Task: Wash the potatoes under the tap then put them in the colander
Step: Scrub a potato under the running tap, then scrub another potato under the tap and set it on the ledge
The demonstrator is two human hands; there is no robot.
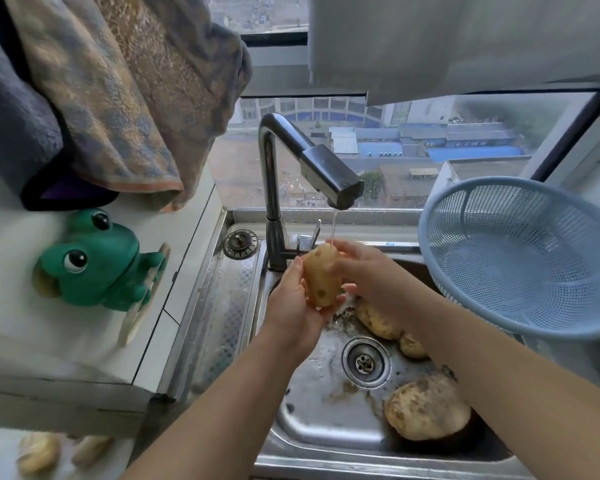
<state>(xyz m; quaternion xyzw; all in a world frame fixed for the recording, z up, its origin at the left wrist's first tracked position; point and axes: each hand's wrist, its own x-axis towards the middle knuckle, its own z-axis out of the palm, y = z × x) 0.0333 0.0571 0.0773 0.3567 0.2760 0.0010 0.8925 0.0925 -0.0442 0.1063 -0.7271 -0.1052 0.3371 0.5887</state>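
Potato (pixel 321 275) is held on end under the tap (pixel 329 174) stream so water sheets down it. Left hand (pixel 293 303) cups it from below, right hand (pixel 368 271) curls round its far side to scrub. Colander (pixel 520 251) sits just beside the sink (pixel 326 441) for a short transfer.

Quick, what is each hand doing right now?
The left hand grips the potato from below.
The right hand has its fingers curled over the same potato.
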